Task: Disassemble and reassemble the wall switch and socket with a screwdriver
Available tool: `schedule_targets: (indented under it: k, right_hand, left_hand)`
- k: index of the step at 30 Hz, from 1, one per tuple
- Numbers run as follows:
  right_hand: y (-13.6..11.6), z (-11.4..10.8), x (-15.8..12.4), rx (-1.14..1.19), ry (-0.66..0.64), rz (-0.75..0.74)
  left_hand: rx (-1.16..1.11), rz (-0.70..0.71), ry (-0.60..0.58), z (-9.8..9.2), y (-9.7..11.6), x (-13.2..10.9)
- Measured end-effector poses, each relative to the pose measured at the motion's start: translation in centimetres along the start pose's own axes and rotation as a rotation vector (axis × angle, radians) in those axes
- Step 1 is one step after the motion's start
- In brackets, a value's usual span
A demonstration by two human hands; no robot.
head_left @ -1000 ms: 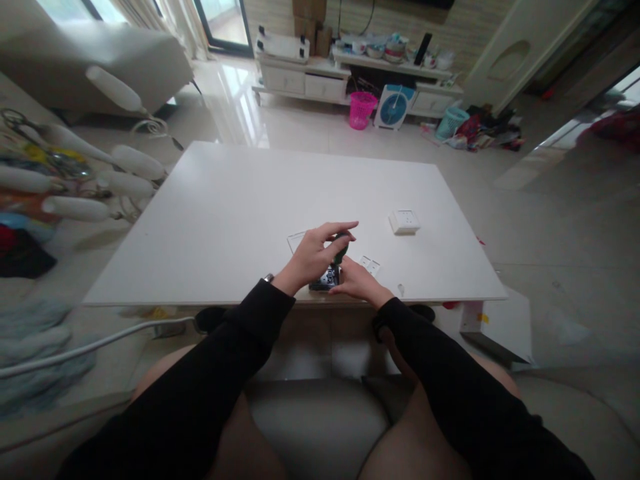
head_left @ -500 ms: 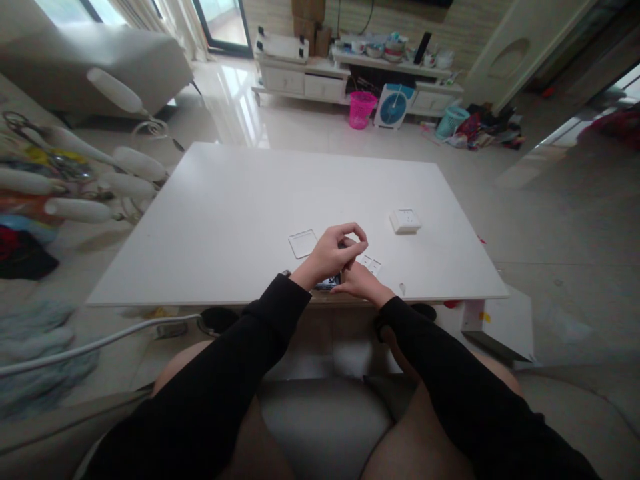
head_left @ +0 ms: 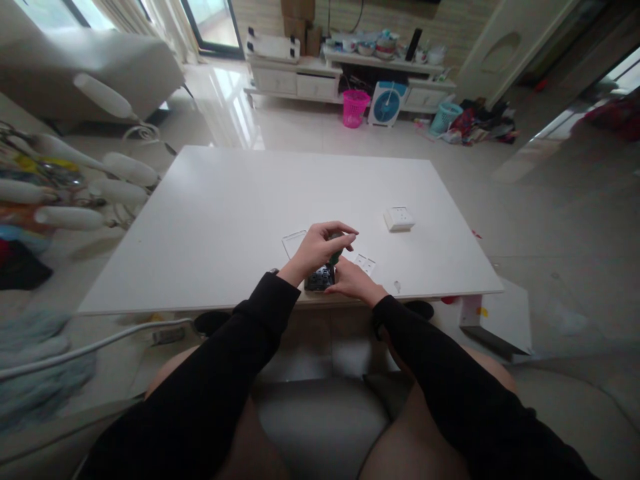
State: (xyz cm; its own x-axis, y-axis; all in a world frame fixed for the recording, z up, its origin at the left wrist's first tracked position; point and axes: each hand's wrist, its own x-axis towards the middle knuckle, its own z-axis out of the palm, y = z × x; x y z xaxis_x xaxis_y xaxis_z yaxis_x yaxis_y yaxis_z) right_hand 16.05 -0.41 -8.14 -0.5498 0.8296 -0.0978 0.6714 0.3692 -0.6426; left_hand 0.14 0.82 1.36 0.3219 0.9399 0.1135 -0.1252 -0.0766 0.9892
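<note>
Near the table's front edge lies the opened black inside of a wall socket, partly covered by my hands. My right hand grips its right side, thumb along the near edge. Above it, my left hand is curled round a screwdriver that stands roughly upright; only a bit of its dark green handle shows and its tip is hidden. Beyond the left hand is a thin white square frame. A white socket faceplate lies just past my right hand.
On the white table, a boxed-shaped white socket sits at the right. A tiny clear piece lies near the front edge. White lamp arms reach toward the table's left side. A white cable runs below at left.
My left hand has shifted slightly and turned, its fingers less curled into a ring, so the green handle and more of the black socket inside now show. The whole view has moved a little.
</note>
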Motion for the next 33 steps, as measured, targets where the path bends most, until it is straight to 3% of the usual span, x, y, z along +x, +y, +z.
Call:
schedule_targets:
  k: [8,11,17,24,33]
  right_hand:
    - [0.0,0.1,-0.1,-0.049,-0.019,0.010]
    - [-0.3,0.0,-0.1,-0.055,0.000,0.026]
    - [-0.6,-0.1,-0.2,-0.064,-0.001,0.011]
    - [-0.3,0.1,-0.1,-0.090,0.004,0.028]
    - [-0.3,0.0,-0.1,-0.062,0.001,0.038]
  left_hand:
    - [-0.340,-0.067,0.022,0.5,-1.4,-0.2]
    - [-0.286,-0.088,0.025,0.3,-1.1,-0.7]
    - [-0.228,-0.130,-0.107,0.1,0.2,-1.4]
    - [-0.290,-0.061,-0.030,0.4,-0.2,-1.4]
    - [-0.344,-0.073,-0.003,0.6,-0.8,-0.1]
